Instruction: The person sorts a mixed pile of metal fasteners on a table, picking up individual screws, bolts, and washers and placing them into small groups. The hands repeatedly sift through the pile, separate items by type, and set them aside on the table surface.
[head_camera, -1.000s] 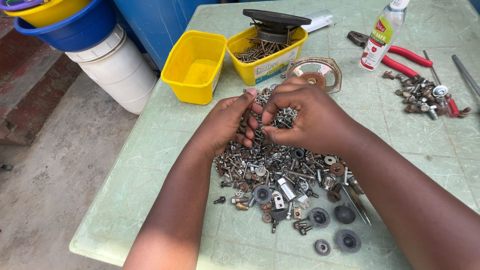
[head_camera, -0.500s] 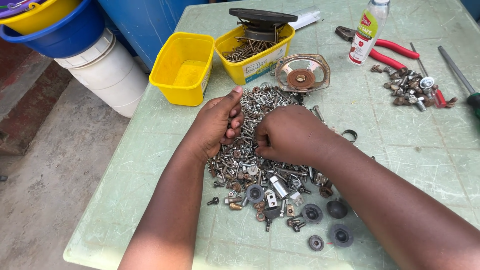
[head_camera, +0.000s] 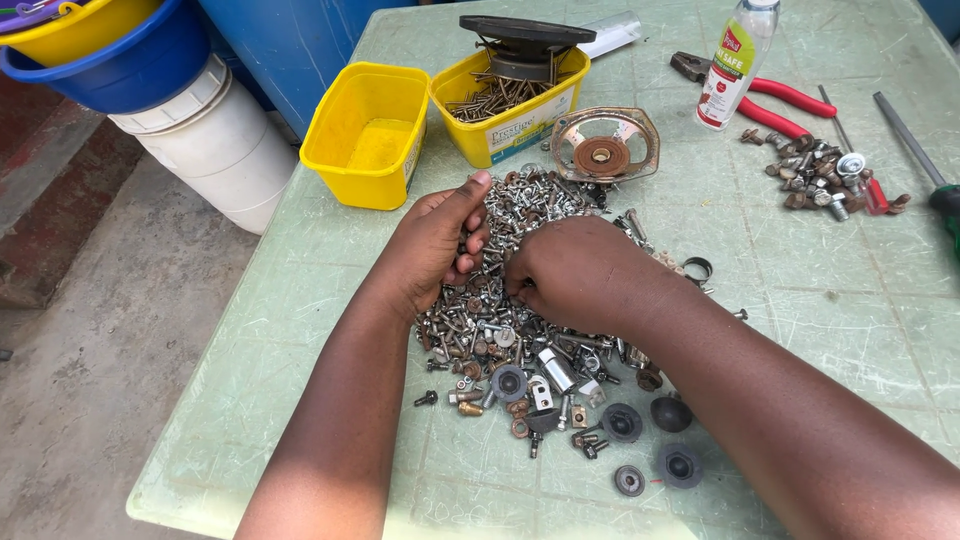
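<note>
While the heap of screws, bolts and nuts (head_camera: 500, 320) is lying spread across the middle of the pale green counter (head_camera: 830, 330), both hands are resting on top of it. The left hand (head_camera: 437, 240) is lying on the heap's left edge, its thumb stretching up toward the bins and its fingers curling loosely inward among the screws; whether anything is pinched between them cannot be told. The right hand (head_camera: 575, 272) is sitting knuckles up on the heap's middle, fingers bending down into the metal and hiding their tips, so what it is grasping, if anything, cannot be told either. The two hands are nearly touching at the fingertips. Just beyond the heap, a rusty round speaker frame (head_camera: 604, 146) is lying flat, and behind it a yellow bin of long nails (head_camera: 510, 100) is standing beside an empty yellow bin (head_camera: 368, 135). A dark speaker part (head_camera: 526, 38) is perching on the nail bin. Near the bottom of the heap, several black rubber discs (head_camera: 680, 465) are lying apart. To the far right, a clear bottle (head_camera: 738, 62) is standing next to red-handled pliers (head_camera: 770, 95) and a smaller pile of rusty bolts (head_camera: 820, 175). Off the counter's left corner, a white bucket (head_camera: 215, 150) is standing on the floor.
</note>
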